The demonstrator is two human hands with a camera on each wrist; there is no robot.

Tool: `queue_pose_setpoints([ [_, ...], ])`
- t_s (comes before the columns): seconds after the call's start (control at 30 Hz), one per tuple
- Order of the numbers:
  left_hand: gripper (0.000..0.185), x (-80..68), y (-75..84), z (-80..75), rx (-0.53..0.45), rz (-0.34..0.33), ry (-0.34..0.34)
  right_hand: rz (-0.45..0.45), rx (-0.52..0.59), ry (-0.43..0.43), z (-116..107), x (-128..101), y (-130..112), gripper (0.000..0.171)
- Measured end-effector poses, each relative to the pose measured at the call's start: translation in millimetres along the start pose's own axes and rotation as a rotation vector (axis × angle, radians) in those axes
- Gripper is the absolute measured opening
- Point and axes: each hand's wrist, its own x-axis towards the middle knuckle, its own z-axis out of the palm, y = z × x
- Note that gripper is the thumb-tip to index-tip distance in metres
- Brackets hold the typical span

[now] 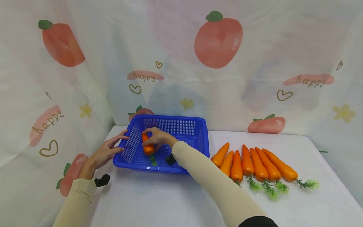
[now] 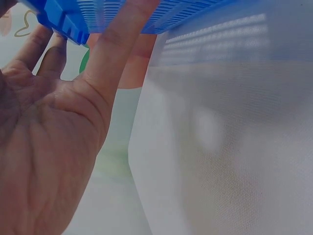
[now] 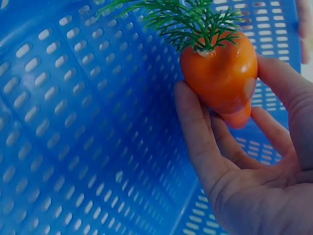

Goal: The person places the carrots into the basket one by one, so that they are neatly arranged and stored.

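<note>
A blue slotted basket [image 1: 195, 121] stands on the white table at the back left. Inside it my right hand [image 1: 156, 138] holds an orange toy carrot [image 1: 147, 145] with green plastic leaves; in the right wrist view the fingers [image 3: 198, 132] curl round the carrot [image 3: 222, 73] above the basket floor [image 3: 73, 137]. My left hand [image 1: 109, 150] has straight fingers that touch the basket's left wall from outside. The left wrist view shows that palm [image 2: 44, 147] with fingertips against the blue rim [image 2: 63, 22].
Several more orange toy carrots [image 1: 253, 164] lie side by side on the table to the right of the basket, leaves toward me. A fruit-printed curtain [image 1: 218, 41] hangs behind and to the left. The table [image 1: 158, 201] is covered in white cloth.
</note>
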Motion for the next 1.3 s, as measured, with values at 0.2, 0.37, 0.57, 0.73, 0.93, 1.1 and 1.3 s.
queue_pose_setpoints([
  [0.2,0.051,0.0,-1.6,-0.3,0.024,0.003,0.008,0.03,-0.001,0.029,11,4,0,0.062],
  [0.37,0.052,0.3,-1.7,0.2,0.034,0.001,0.015,0.047,0.022,0.049,16,4,-2,0.063],
  [0.57,0.051,0.0,-2.7,-0.5,0.035,-0.002,0.02,0.051,0.073,0.033,20,5,-5,0.064],
  [0.73,0.051,0.1,-2.5,-0.6,0.037,0.002,0.023,0.048,0.098,0.016,22,9,-5,0.066],
  [0.93,0.051,0.1,-2.4,-0.9,0.041,-0.005,0.025,0.057,0.119,0.034,25,11,-4,0.066],
  [1.1,0.05,-0.3,-1.5,-0.8,0.035,-0.003,0.023,0.061,0.103,0.052,27,11,-5,0.066],
  [1.3,0.05,0.7,-2.5,-0.8,0.038,-0.003,0.018,0.06,0.068,0.039,25,9,-7,0.065],
])
